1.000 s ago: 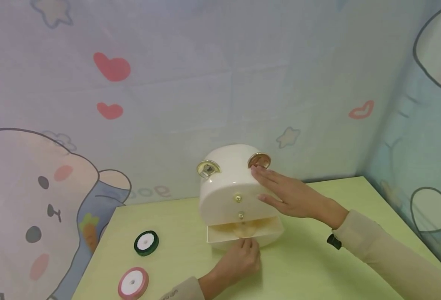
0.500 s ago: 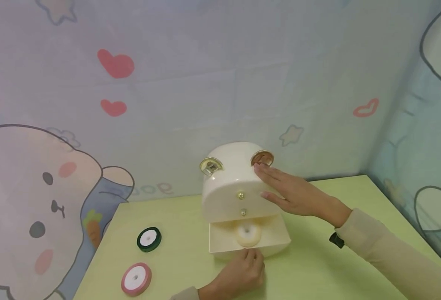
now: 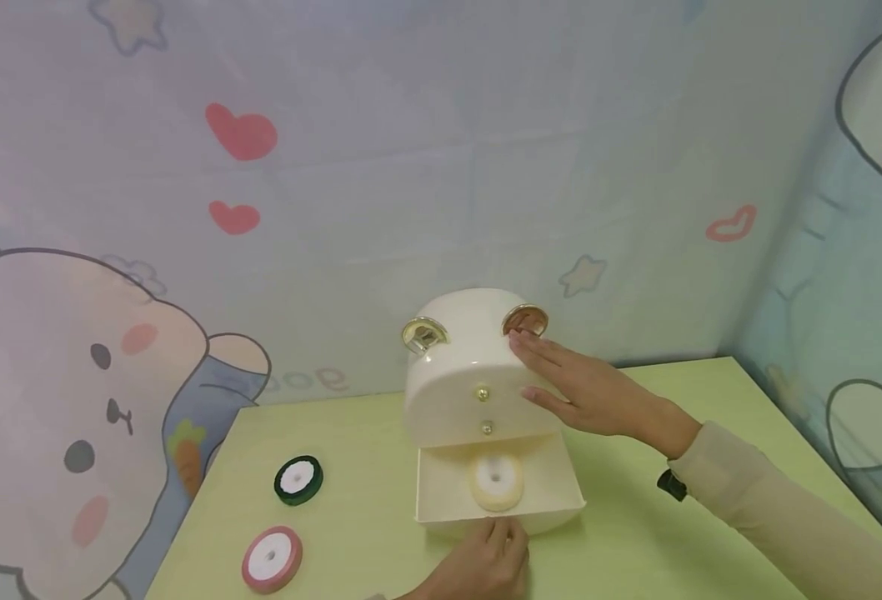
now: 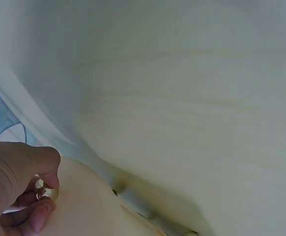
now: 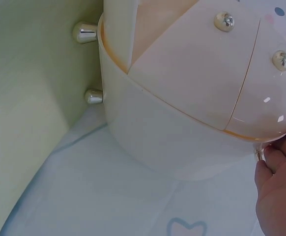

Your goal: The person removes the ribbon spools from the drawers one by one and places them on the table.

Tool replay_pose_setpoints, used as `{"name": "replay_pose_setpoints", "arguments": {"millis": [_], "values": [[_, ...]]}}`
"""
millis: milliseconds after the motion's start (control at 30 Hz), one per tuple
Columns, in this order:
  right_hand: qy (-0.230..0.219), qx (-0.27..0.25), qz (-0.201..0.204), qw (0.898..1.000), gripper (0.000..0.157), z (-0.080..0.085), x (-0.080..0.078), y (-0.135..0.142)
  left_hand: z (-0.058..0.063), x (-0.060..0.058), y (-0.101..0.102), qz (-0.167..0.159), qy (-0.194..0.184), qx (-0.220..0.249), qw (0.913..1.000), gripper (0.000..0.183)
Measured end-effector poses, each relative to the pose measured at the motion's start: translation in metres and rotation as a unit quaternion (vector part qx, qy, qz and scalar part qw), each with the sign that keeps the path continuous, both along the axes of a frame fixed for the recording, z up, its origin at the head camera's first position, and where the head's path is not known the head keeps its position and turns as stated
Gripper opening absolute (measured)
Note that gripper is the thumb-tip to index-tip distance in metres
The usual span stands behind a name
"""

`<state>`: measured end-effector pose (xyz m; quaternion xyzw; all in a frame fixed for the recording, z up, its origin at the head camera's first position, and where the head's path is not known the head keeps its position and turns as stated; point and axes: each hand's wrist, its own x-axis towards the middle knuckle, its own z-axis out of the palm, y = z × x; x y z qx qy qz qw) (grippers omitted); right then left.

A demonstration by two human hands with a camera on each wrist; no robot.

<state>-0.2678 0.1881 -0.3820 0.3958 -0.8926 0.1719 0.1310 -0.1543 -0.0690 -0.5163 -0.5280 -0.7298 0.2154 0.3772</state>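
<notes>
A white rounded desktop drawer cabinet (image 3: 444, 392) with gold ear-like discs stands at the back of the table. Its bottom drawer (image 3: 441, 483) is pulled out, and a cream ribbon spool (image 3: 497, 480) lies flat inside. My left hand (image 3: 480, 562) is at the drawer's front; in the left wrist view its thumb and fingers pinch the round gold drawer knob (image 4: 49, 192). Against the cabinet's upper right side rests my right hand (image 3: 598, 393), fingers straight, fingertips beside the right gold ear (image 3: 525, 320). The right wrist view shows that hand (image 5: 283, 187) at the cabinet's edge.
On the table's left side lie a dark green ribbon spool (image 3: 298, 480) and a pink ribbon spool (image 3: 272, 560). Two upper drawers stay closed, with gold knobs (image 3: 483, 392). A cartoon-printed cloth (image 3: 381, 208) hangs behind the light green table (image 3: 366, 450).
My left hand has drawn the bottom drawer out toward me, bringing the cream ribbon spool inside into full view. The right hand has stayed on the cabinet.
</notes>
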Motion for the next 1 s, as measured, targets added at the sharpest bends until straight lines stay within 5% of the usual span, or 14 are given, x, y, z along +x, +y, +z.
{"name": "replay_pose_setpoints", "arguments": {"millis": [267, 433, 1000], "values": [[-0.001, -0.004, 0.001, 1.000, 0.072, -0.001, 0.001, 0.000, -0.014, 0.009, -0.001, -0.003, -0.078, 0.057, 0.9953, 0.054], [-0.004, -0.003, 0.000, 1.000, 0.072, -0.002, 0.001, 0.000, -0.013, 0.018, 0.000, 0.024, -0.120, 0.041, 0.9916, 0.056], [0.006, -0.004, 0.003, 1.000, 0.073, -0.004, -0.002, 0.000, -0.013, 0.018, 0.002, 0.032, -0.071, 0.010, 0.9969, 0.045]]}}
